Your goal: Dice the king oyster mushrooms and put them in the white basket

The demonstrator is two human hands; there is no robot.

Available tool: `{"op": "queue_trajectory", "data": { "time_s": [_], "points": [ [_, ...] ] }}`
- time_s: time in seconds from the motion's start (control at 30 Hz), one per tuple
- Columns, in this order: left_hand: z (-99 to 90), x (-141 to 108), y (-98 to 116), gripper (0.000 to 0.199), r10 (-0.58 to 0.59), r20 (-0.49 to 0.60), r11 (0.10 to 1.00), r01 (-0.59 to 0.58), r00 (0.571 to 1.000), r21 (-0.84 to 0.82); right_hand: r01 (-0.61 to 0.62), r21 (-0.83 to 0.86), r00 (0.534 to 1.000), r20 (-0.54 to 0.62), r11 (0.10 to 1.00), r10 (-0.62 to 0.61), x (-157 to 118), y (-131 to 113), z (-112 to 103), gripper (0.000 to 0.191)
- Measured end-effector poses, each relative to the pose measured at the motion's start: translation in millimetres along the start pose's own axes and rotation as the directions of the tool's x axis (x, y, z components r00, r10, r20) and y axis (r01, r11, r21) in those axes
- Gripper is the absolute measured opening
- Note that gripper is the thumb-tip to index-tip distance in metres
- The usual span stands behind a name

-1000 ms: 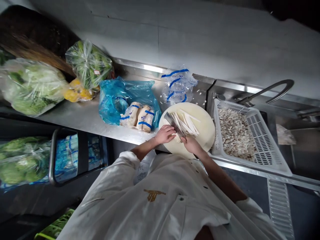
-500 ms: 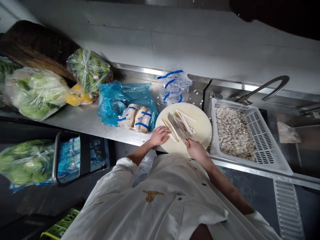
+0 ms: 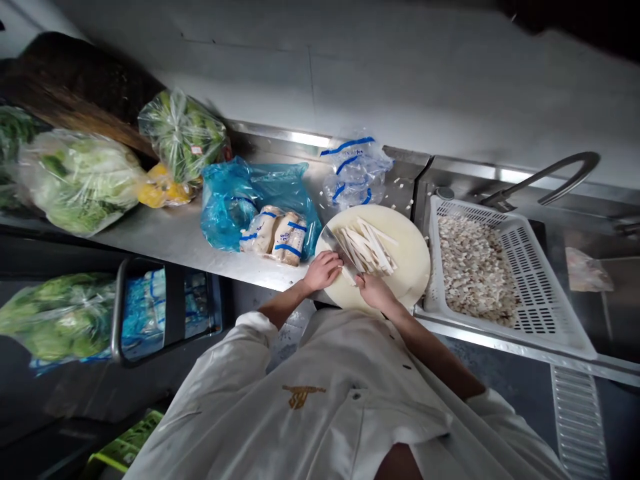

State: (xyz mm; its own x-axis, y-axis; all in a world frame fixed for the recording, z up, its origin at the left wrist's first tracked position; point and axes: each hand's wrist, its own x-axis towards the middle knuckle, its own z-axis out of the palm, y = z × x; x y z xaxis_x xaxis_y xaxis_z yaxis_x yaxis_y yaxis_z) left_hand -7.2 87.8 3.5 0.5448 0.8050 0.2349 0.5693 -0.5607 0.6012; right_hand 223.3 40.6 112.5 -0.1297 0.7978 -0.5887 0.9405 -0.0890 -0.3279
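A round pale cutting board (image 3: 410,267) lies on the steel counter. Long white strips (image 3: 367,247) are piled near its middle. My right hand (image 3: 375,290) is wrapped round the handle of a wide-bladed knife (image 3: 336,245), whose blade slants up and left, along the left side of the strips. My left hand (image 3: 324,270) is at the board's left edge, its fingers bent together beside the blade; a small pale piece shows at the fingertips, too small to make out fully. Packaged white mushrooms (image 3: 289,238) with blue tape lie on a blue plastic bag (image 3: 227,207) to the left.
Right of the board, a white perforated basket (image 3: 555,320) holds chopped pieces (image 3: 475,267), with a faucet (image 3: 570,173) behind. Clear wrappers (image 3: 355,170) lie behind the board. Bagged greens (image 3: 87,183) stand at the left; a metal-framed cart (image 3: 117,313) is below.
The knife and my right hand have moved left relative to the board, and the blade has left the middle of the strips. The strips now lie together to its right. The view has shifted slightly.
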Motion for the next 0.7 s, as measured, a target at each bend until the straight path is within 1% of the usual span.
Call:
{"op": "queue_trajectory", "data": {
  "time_s": [0.07,0.13,0.2,0.23,0.3,0.37,0.43,0.5,0.57,0.6,0.63,0.67,0.7],
  "points": [
    [-5.5,3,4,0.027,0.028,0.005,1.0,-0.028,1.0,0.007,0.047,0.024,0.999,-0.013,0.999,-0.047,5,6,-5,0.044],
    [-11.0,8,13,0.03,0.081,0.004,0.997,-0.081,0.997,0.005,0.064,0.061,0.996,-0.063,0.996,-0.06,1,17,-9,0.045],
    [-14.5,13,27,0.031,0.107,-0.029,0.994,-0.107,0.994,-0.002,0.067,0.147,0.989,-0.138,0.987,-0.047,-9,29,-9,0.044],
    [-14.8,16,35,0.03,0.095,-0.064,0.995,-0.096,0.993,-0.006,0.064,0.217,0.987,-0.157,0.974,-0.03,-14,34,-8,0.046],
    [-11.8,23,52,0.026,0.029,-0.148,0.999,-0.032,0.989,-0.015,0.035,0.385,0.99,-0.137,0.922,0.02,-23,40,-4,0.051],
    [-4.0,32,66,0.022,-0.048,-0.211,0.999,0.045,0.976,-0.019,-0.008,0.519,0.995,-0.079,0.854,0.058,-26,43,-1,0.055],
    [6.7,40,75,0.021,-0.104,-0.244,0.995,0.102,0.964,-0.018,-0.013,0.568,0.995,-0.074,0.823,0.067,-27,44,-2,0.051],
    [16.9,48,79,0.02,-0.149,-0.25,0.989,0.143,0.957,-0.039,0.013,0.571,0.99,-0.121,0.821,0.068,-26,49,-4,0.044],
    [23.1,53,83,0.02,-0.216,-0.254,0.975,0.193,0.943,-0.114,0.025,0.617,0.985,-0.151,0.786,0.087,-28,59,-5,0.043],
    [24.3,56,86,0.019,-0.267,-0.261,0.958,0.226,0.928,-0.176,0.033,0.669,0.983,-0.156,0.742,0.096,-30,65,-6,0.043],
    [24.2,59,91,0.019,-0.329,-0.278,0.931,0.261,0.902,-0.256,0.042,0.737,0.983,-0.15,0.675,0.102,-33,72,-6,0.044],
    [23.2,62,97,0.021,-0.407,-0.31,0.889,0.295,0.859,-0.35,0.048,0.81,0.986,-0.132,0.585,0.101,-36,79,-7,0.046],
    [21.8,67,104,0.023,-0.497,-0.343,0.828,0.317,0.797,-0.463,0.052,0.876,0.991,-0.104,0.479,0.083,-40,86,-7,0.048]
  ]
}}
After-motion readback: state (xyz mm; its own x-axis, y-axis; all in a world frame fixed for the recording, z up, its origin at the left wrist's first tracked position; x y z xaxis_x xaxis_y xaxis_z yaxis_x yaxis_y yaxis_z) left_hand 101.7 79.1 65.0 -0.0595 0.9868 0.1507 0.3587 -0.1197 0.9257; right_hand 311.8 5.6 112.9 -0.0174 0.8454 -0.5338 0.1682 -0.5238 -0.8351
